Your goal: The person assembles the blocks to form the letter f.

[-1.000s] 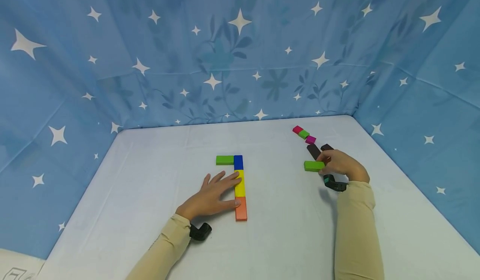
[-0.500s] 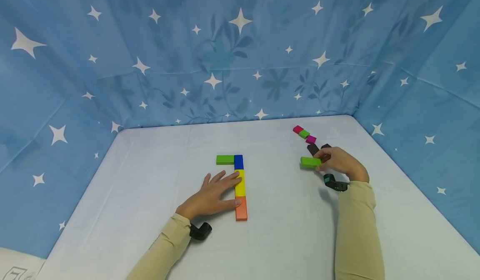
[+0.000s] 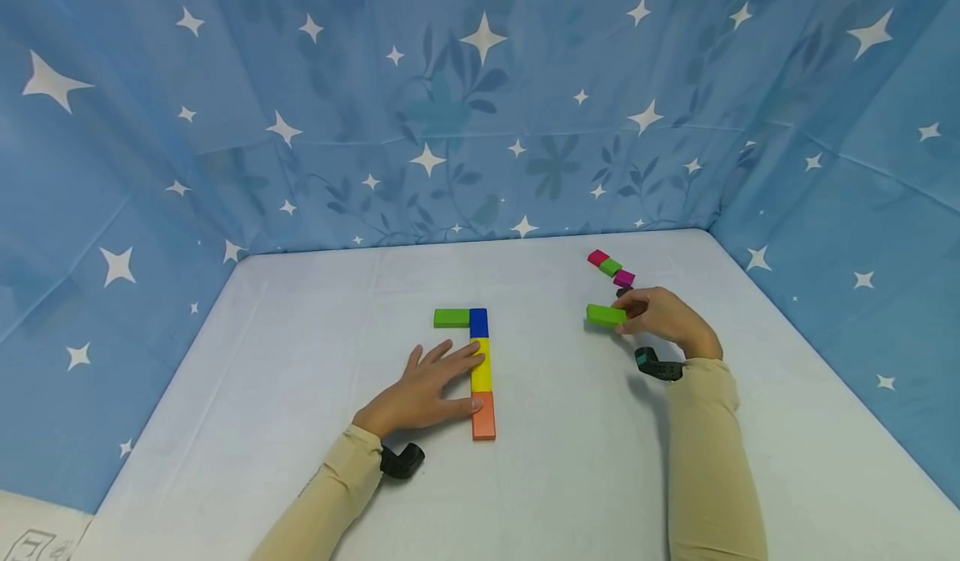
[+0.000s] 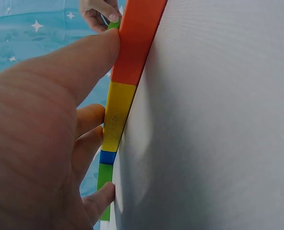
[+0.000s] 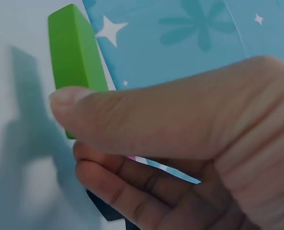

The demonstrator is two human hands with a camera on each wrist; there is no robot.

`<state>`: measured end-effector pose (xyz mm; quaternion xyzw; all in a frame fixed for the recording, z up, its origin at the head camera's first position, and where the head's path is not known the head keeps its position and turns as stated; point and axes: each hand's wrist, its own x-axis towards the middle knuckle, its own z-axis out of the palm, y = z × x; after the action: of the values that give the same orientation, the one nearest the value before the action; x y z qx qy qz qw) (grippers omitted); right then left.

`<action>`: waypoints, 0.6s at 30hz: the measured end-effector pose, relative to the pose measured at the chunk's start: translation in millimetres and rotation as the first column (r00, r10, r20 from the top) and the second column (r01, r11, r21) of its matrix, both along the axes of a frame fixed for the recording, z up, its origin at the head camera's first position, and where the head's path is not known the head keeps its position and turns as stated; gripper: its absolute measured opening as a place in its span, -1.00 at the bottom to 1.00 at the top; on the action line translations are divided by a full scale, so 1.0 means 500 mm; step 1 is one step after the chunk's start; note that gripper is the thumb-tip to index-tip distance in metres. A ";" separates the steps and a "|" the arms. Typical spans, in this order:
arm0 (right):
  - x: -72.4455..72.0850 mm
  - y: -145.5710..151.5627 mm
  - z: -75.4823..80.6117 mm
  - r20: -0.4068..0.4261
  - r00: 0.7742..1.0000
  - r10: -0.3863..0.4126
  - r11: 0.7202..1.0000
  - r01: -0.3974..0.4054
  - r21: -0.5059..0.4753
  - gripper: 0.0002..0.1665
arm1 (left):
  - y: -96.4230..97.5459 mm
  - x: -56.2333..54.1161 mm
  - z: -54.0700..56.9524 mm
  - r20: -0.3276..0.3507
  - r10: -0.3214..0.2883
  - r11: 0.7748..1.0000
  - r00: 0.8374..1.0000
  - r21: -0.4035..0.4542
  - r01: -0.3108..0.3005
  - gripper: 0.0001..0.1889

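My right hand (image 3: 667,318) pinches one end of a green block (image 3: 603,316), held above the white table as its shadow in the right wrist view shows. With fingers spread, my left hand (image 3: 420,390) rests on a row of blocks: fingertips touch the yellow block (image 3: 482,378) and the thumb touches the orange block (image 3: 484,426). A blue block (image 3: 478,323) continues the row at its far end. Another green block (image 3: 452,318) lies crosswise against the blue one's left side. In the left wrist view, the orange block (image 4: 138,43) appears beside the thumb.
Beyond my right hand lie a small red block (image 3: 597,257), a small green block (image 3: 611,267) and a magenta block (image 3: 624,278). A dark block (image 3: 624,293) is partly hidden by that hand. A blue star-patterned curtain (image 3: 360,102) surrounds the white table (image 3: 315,319).
My right hand has lifted the green block and carried it left and slightly away from me, off from the dark blocks. My left hand has stayed on the row.
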<state>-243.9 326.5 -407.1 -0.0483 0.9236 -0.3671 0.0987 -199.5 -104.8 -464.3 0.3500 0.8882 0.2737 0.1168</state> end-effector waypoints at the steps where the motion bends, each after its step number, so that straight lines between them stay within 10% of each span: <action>1: -0.002 -0.005 0.000 0.002 1.000 0.000 1.000 0.000 -0.008 -0.50 | 0.000 0.000 0.000 -0.003 -0.001 1.000 1.000 -0.001 0.001 -0.20; 18: -0.044 -0.084 -0.033 -0.081 0.993 0.080 0.994 -0.086 -0.070 -0.55 | -0.001 -0.002 -0.001 -0.012 -0.004 1.000 1.000 -0.004 0.004 -0.19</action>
<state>-266.0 284.3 -423.6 -0.1048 0.9100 -0.3940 0.0758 -200.2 -105.2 -464.8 0.3533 0.8887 0.2696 0.1129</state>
